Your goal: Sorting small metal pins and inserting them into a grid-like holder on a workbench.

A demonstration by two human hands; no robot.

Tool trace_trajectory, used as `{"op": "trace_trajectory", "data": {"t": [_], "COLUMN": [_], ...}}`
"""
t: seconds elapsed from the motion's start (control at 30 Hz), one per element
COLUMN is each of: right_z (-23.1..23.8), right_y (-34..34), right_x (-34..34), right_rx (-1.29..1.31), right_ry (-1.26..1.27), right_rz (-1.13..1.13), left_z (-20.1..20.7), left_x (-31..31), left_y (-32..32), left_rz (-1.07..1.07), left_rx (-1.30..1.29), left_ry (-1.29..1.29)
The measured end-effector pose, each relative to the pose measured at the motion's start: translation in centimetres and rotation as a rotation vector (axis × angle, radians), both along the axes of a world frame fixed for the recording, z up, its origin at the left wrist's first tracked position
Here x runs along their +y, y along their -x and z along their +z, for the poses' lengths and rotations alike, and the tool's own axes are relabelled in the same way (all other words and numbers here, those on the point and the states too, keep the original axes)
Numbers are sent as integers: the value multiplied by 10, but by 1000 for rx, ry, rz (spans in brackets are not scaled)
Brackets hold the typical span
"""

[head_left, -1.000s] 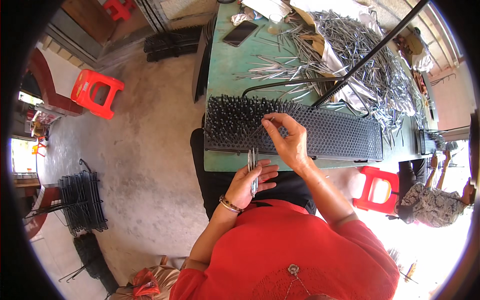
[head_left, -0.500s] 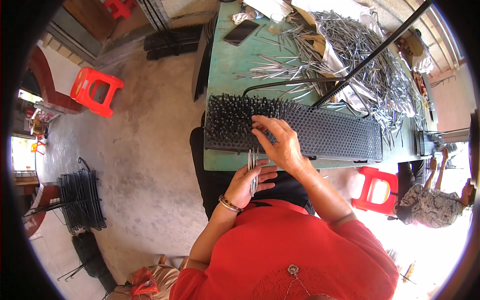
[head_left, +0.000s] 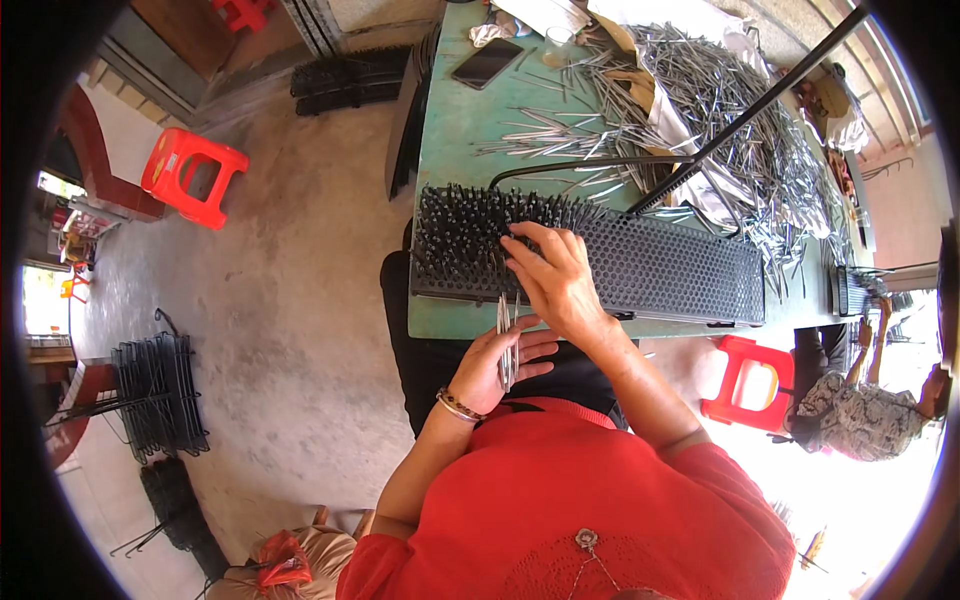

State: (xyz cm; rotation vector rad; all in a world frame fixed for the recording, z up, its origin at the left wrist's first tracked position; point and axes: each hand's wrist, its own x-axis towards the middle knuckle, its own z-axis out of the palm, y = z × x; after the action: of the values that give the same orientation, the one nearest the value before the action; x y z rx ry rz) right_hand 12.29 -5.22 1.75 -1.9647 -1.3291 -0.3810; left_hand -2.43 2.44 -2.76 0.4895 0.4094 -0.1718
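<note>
A long black perforated panel [head_left: 680, 262] lies along the table's near edge. Dark thin pins stand thickly in its left part, while its right part shows bare holes. My right hand [head_left: 562, 285] is over the panel at the border between the two, fingertips bent together among the pins; what they pinch is hidden. Below the panel's near edge, my left hand [head_left: 487, 370] holds a small bunch of thin metal rods [head_left: 506, 345] upright against the thumb, its other fingers stretched to the right.
A big heap of loose metal rods [head_left: 715, 110] covers the far right of the green table [head_left: 462, 120], with a phone [head_left: 487, 64] at far left. A black metal bar [head_left: 760, 105] slants over the panel. Red stools [head_left: 193, 178] stand around; another person [head_left: 862, 410] works at right.
My right hand has shifted very slightly, its fingertips staying among the pins. The left hand keeps the rods in nearly the same place.
</note>
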Motion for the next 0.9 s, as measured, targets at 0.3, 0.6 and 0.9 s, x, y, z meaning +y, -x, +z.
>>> {"op": "trace_trajectory", "data": {"t": [0.3, 0.6, 0.9], "right_z": [7, 12, 10], "right_y": [11, 3, 4], "right_x": [-28, -30, -3], "right_rx": [810, 1192, 622], "right_ry": [127, -90, -209], "right_rz": [167, 18, -134], "left_z": [18, 3, 2], "left_x": [2, 1, 2], "left_y": [1, 0, 1], "left_rz": [1, 36, -10], "left_rx": [-136, -57, -26], "left_ry": [-44, -49, -74]}}
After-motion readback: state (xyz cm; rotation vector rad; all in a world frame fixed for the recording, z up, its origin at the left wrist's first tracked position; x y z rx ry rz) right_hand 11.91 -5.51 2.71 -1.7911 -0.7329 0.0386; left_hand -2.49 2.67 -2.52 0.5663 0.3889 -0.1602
